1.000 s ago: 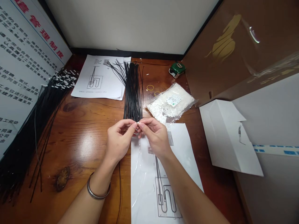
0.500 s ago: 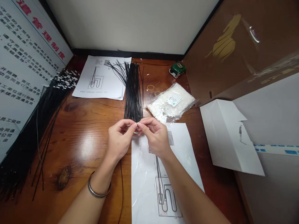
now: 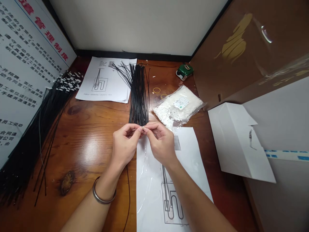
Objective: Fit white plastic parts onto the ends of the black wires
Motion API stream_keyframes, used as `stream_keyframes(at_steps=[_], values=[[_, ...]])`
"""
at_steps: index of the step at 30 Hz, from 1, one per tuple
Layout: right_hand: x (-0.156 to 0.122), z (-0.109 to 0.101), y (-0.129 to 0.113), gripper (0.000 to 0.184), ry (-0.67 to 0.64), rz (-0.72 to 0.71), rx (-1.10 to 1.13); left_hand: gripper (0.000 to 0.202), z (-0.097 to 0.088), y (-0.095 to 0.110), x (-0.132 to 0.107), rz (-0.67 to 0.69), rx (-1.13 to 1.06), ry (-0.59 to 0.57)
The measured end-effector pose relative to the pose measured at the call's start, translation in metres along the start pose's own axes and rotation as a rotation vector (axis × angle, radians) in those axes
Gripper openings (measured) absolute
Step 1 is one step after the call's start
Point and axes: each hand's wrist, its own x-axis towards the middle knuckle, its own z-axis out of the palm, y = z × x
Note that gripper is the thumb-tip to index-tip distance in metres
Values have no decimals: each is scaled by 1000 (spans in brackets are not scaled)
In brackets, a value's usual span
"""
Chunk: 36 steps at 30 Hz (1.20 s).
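Note:
My left hand [image 3: 125, 141] is closed in a pinch on a thin black wire [image 3: 128, 193], whose tail hangs below the hand along the wooden table. Against it, fingertip to fingertip, my right hand [image 3: 161, 141] is pinched too; whatever small piece lies between its fingers is hidden. Just beyond both hands lies a bundle of black wires [image 3: 138, 93], its near end partly covered by my fingers. A clear bag of small white pieces [image 3: 178, 104] rests to the right of that bundle. Under my right forearm is a printed drawing sheet [image 3: 149, 193].
At left lies a large bundle of black wires with white ends [image 3: 36, 135]. Printed sheets [image 3: 82, 87] sit at the back. A green tape measure [image 3: 184, 71] and yellow rubber bands [image 3: 156, 90] are behind the bag. A brown carton [image 3: 227, 71] and white folded card [image 3: 231, 141] border the right side.
Both hands stay together in nearly the same place, with only slight finger movement. The wire's hanging tail has swung a little to the right. The whole view has shifted slightly.

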Motion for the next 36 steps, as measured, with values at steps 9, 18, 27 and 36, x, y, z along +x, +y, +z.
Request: stream_keyframes(at_steps=[9,18,27,36], values=[[2,4,-6,11,26,147,209,14,5,2,0,-40,-101,38],[6,0,-4,17,1,167,219,14,4,3,0,-37,-82,5],[9,-6,-7,15,-66,179,205,12,1,7,1,-66,-93,-51],[8,-8,-3,19,-78,199,178,11,1,5,1,-90,-64,-43]])
